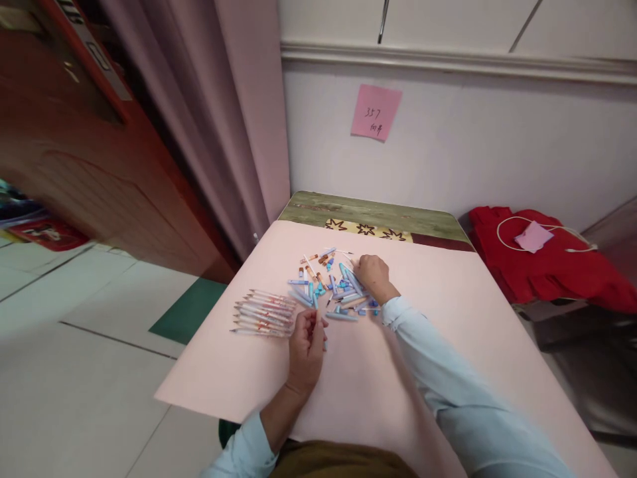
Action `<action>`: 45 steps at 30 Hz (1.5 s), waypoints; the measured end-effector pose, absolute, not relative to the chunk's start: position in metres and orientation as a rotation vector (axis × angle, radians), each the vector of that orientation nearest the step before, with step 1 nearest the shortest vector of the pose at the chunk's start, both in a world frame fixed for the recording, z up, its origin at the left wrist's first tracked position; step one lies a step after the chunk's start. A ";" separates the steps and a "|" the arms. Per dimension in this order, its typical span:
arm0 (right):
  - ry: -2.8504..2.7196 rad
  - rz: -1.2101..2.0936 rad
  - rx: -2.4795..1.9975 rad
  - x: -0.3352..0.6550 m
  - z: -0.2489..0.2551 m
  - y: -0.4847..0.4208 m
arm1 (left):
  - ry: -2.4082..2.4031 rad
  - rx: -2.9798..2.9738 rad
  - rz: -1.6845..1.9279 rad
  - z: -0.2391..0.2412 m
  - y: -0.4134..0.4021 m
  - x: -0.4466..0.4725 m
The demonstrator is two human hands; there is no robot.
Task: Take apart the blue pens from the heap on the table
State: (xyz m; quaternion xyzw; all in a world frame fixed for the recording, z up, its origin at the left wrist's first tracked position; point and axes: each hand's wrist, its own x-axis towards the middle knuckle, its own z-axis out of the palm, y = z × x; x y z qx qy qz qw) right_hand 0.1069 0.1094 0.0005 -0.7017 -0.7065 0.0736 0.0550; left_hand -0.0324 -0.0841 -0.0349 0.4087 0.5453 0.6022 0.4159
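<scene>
My left hand (307, 348) is closed around a light blue pen barrel (315, 303), whose upper end sticks out above the fingers. At the right edge of a loose pile of pen parts (343, 292), my right hand (373, 275) is bent down with curled fingers; what they grip, if anything, is hidden. Blue and lilac barrels, small blue caps, brown-and-clear pieces and thin white refills (309, 267) make up the pile. Left of it, several clear pens (263, 313) with reddish prints and pointed tips lie side by side in a row.
A pale pink sheet (223, 372) covers the table, with a green wood-patterned strip (378, 208) showing at the back. A pink note (376, 113) is on the wall. Red cloth (537, 265) with a white cord lies at right. A curtain and brown door (99, 166) stand at left.
</scene>
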 end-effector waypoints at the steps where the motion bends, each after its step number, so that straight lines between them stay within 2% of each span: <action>1: -2.149 0.219 -2.123 0.106 0.004 0.109 | 1.371 1.031 1.509 -0.035 -0.084 -0.032; 6: -2.139 0.198 -2.035 0.110 0.027 0.079 | 1.344 0.964 1.566 -0.031 -0.085 -0.033; 7: -2.117 0.269 -1.943 0.111 0.029 0.065 | 1.340 0.946 1.584 -0.031 -0.085 -0.033; 10: -2.189 0.768 -1.596 0.113 0.023 0.013 | 1.347 0.918 1.622 -0.033 -0.084 -0.035; 12: -2.198 0.964 -1.544 0.110 0.011 -0.017 | 1.370 0.943 1.628 -0.036 -0.083 -0.035; 18: -2.163 0.635 -1.659 0.099 -0.010 -0.033 | 1.461 1.007 1.627 -0.036 -0.077 -0.030; 25: -2.196 0.421 -1.623 0.097 0.014 -0.003 | 1.414 0.943 1.690 -0.034 -0.062 -0.027; 33: -2.347 0.459 -1.831 0.048 0.024 0.069 | 1.385 0.940 1.647 -0.037 -0.067 -0.031; 40: -2.262 0.509 -1.796 0.045 0.026 0.075 | 1.373 0.921 1.630 -0.039 -0.069 -0.033; 42: -2.149 0.618 -1.727 0.061 0.030 0.065 | 1.366 0.920 1.628 -0.037 -0.070 -0.033; 45: -1.491 1.317 -1.310 0.090 0.033 0.039 | 1.349 0.921 1.618 -0.027 -0.071 -0.031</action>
